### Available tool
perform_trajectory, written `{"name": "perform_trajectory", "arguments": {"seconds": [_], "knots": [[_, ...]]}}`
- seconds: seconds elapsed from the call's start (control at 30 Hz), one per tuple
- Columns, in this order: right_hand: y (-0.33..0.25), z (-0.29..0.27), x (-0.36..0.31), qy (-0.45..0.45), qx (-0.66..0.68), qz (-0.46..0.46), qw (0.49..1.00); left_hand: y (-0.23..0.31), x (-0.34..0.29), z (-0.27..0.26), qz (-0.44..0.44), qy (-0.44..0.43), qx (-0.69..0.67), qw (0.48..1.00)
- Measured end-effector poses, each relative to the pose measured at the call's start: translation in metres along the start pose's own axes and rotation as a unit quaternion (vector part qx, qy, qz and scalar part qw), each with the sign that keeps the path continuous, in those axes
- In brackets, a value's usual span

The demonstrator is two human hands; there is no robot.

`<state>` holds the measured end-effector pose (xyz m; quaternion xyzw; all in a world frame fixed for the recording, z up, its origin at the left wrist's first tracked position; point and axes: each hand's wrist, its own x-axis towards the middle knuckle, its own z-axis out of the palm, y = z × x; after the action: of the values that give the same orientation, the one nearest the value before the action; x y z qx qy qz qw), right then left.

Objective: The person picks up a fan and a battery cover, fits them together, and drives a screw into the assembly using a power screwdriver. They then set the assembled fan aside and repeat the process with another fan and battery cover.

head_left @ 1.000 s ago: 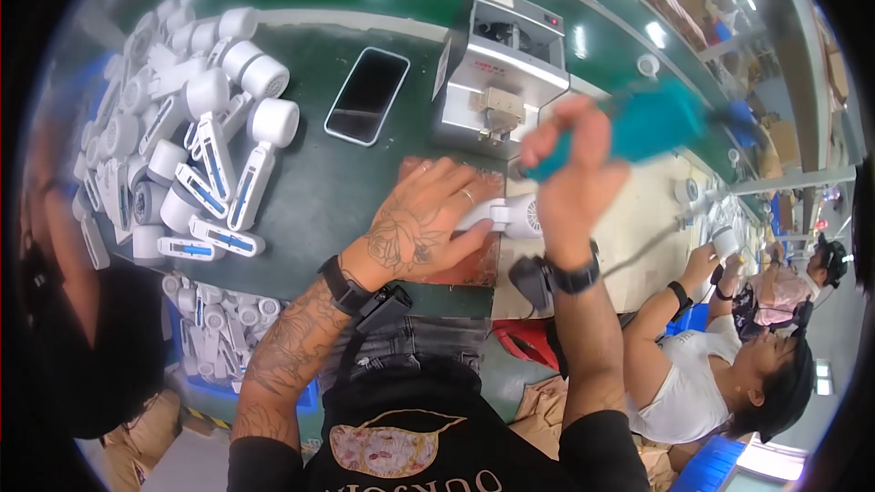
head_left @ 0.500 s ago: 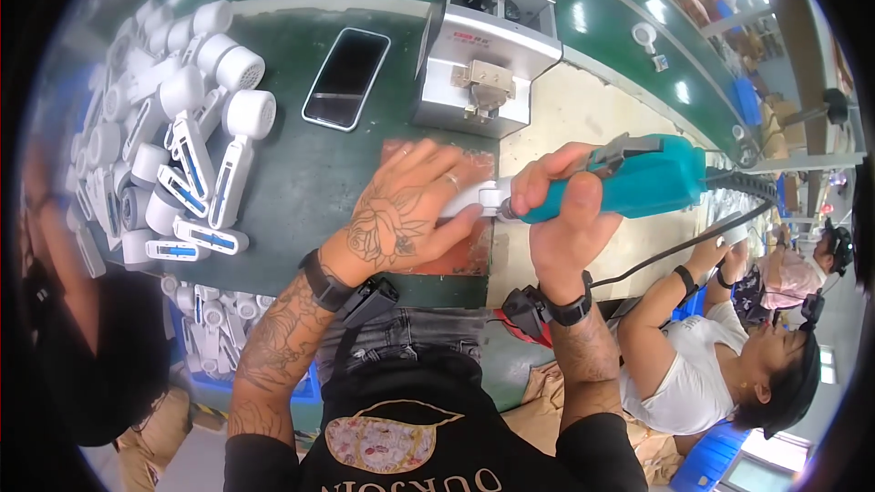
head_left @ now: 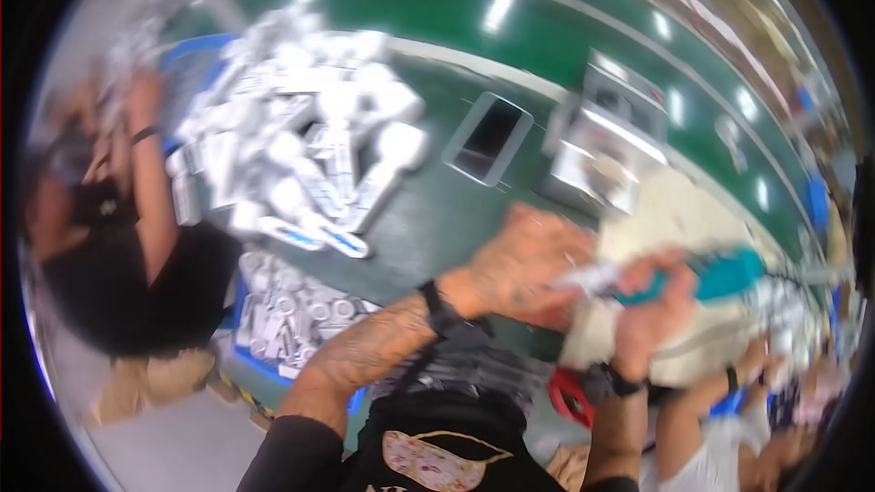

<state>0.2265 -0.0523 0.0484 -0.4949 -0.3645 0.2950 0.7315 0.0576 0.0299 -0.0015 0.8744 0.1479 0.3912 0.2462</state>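
My left hand (head_left: 533,264) is closed around a small white plastic part (head_left: 588,279) at the right of the bench; motion blur hides its detail. My right hand (head_left: 656,305) grips a teal electric screwdriver (head_left: 731,273) lying sideways, its tip end pointing left at the white part. Whether the tip touches the part cannot be made out. To the left of my hands a large heap of white round-headed plastic handles (head_left: 337,118) lies on the green bench, several with blue strips along the handle.
A phone (head_left: 489,139) lies on the bench beyond my left hand. Farther right stands a grey box-shaped machine (head_left: 606,150). A blue crate (head_left: 244,319) of white parts sits below the bench edge. People work on both sides, one in a black shirt (head_left: 146,282) at left.
The view has swung left, so the bench things appear farther right, and the picture is now blurred. Both hands keep their hold on the white part and the electric screwdriver.
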Motion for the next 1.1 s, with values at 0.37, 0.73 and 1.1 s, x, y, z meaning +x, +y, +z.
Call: {"name": "perform_trajectory", "arguments": {"seconds": [0.37, 0.73, 1.1], "knots": [[-0.055, -0.002, -0.002, 0.000, 0.163, -0.144, 0.976, -0.001, -0.037, -0.118, -0.223, 0.558, -0.416, 0.683], [-0.009, 0.010, 0.050, 0.028, 0.083, -0.136, 0.987, 0.009, -0.004, -0.083, -0.290, 0.265, -0.414, 0.821], [0.040, -0.024, 0.073, 0.145, -0.116, -0.189, 0.964, -0.041, 0.083, -0.027, -0.133, 0.245, -0.154, 0.948]]}}
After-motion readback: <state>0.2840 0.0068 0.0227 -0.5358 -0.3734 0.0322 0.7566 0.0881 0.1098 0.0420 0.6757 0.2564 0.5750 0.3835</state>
